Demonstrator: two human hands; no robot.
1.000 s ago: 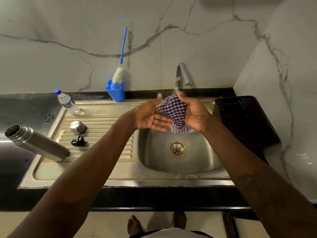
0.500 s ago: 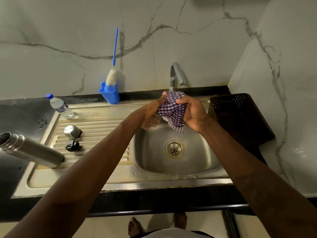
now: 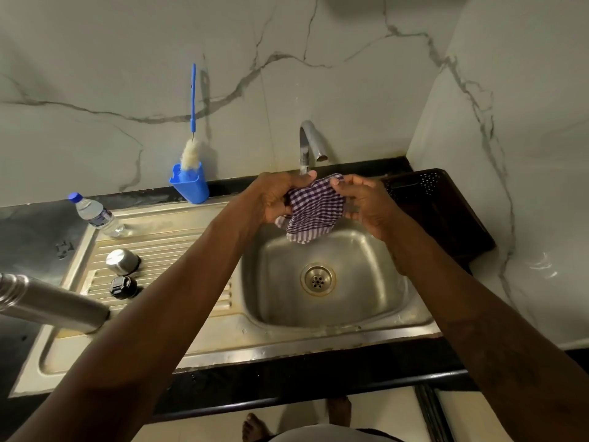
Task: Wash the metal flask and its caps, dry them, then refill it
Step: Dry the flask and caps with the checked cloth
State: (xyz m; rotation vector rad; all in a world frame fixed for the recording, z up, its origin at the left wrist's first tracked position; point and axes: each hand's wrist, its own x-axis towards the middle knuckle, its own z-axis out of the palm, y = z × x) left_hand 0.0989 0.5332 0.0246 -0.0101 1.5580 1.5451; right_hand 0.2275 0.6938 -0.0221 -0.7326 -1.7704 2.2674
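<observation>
My left hand [image 3: 274, 199] and my right hand [image 3: 366, 202] both grip a purple checked cloth [image 3: 314, 212] and hold it spread over the sink basin [image 3: 376, 301], just below the tap [image 3: 310, 145]. The metal flask [image 3: 47, 303] lies on its side at the far left, its open neck partly cut off by the frame edge. On the ribbed draining board [image 3: 178, 247] stand a steel cap [image 3: 122, 261] and, in front of it, a black cap [image 3: 122, 287].
A plastic water bottle [image 3: 95, 215] lies at the board's back left corner. A blue holder [image 3: 189, 183] with a bottle brush [image 3: 192, 122] stands against the marble wall. A dark perforated tray [image 3: 446, 212] sits right of the basin. My bare feet show below the counter edge.
My left hand, open beside the cloth a second ago, has closed on it. Both hands have pulled the bunched cloth wider between them.
</observation>
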